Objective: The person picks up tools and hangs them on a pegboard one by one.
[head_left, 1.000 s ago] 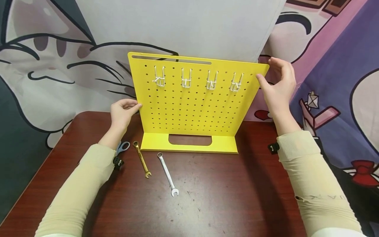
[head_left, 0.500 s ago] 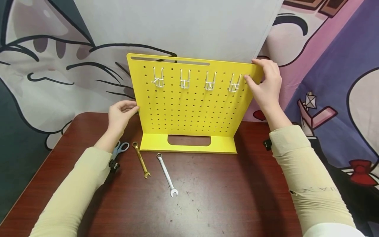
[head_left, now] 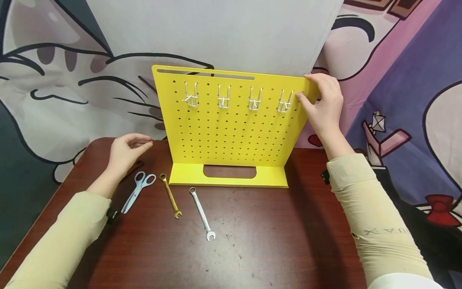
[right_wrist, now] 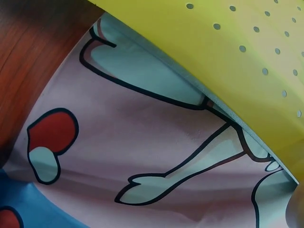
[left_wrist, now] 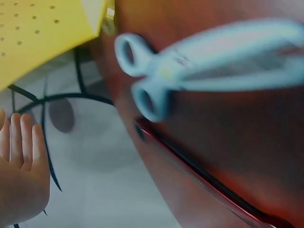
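Note:
A yellow pegboard [head_left: 231,132] stands upright on its flat foot on the dark red table. Four-sided white wire hooks [head_left: 223,98] line its upper part. My right hand [head_left: 326,104] pinches the board's top right corner, thumb on the front face, fingers over the edge. My left hand [head_left: 128,154] is off the board's left side, fingers relaxed, holding nothing. Beneath and beside it lie light blue scissors [head_left: 135,194] and a long, slim, dark red thing [left_wrist: 199,175], mostly hidden by the hand in the head view.
A gold wrench [head_left: 170,196] and a silver wrench [head_left: 203,216] lie on the table [head_left: 260,237] in front of the board's left half. A cloth with cartoon drawings [head_left: 72,104] hangs behind, with a plain white panel [head_left: 216,32] over it.
My left hand has let go of the board's left edge and moved left and down, uncovering the scissors. My right hand has shifted left along the top onto the right corner.

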`<action>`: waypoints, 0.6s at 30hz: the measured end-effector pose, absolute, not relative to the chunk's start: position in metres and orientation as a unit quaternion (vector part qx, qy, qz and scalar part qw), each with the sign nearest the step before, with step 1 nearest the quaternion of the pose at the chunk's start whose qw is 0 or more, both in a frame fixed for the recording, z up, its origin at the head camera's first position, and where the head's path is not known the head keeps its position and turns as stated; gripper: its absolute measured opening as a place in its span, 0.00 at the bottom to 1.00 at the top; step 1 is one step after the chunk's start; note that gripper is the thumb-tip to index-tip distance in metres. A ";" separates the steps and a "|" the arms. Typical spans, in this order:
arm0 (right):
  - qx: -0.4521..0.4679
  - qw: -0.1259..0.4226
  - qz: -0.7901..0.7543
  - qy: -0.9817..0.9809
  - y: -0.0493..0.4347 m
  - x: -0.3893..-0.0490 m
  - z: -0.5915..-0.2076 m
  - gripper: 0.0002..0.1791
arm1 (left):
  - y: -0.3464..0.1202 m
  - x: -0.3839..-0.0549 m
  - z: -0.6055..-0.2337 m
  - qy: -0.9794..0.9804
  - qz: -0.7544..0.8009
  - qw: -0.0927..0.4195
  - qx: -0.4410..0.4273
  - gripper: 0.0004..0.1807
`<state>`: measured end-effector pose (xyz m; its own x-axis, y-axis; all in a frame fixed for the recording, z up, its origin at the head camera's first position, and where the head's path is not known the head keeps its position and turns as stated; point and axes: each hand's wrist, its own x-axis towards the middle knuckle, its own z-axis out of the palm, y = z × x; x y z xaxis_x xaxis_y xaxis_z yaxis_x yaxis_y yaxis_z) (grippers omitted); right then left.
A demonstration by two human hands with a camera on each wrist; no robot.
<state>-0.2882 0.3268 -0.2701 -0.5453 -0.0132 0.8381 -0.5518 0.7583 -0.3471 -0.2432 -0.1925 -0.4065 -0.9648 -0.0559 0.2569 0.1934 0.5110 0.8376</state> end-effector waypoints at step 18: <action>0.172 0.450 0.304 -0.822 0.327 -0.289 -0.270 0.21 | -0.258 -0.208 -0.447 -0.937 -0.332 0.097 -0.036 0.13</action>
<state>-0.2894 0.3272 -0.2703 -0.5363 -0.0085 0.8440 -0.5560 0.7559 -0.3457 -0.2075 -0.2582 -0.4473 -0.9785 0.0026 0.2060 0.1317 0.7766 0.6161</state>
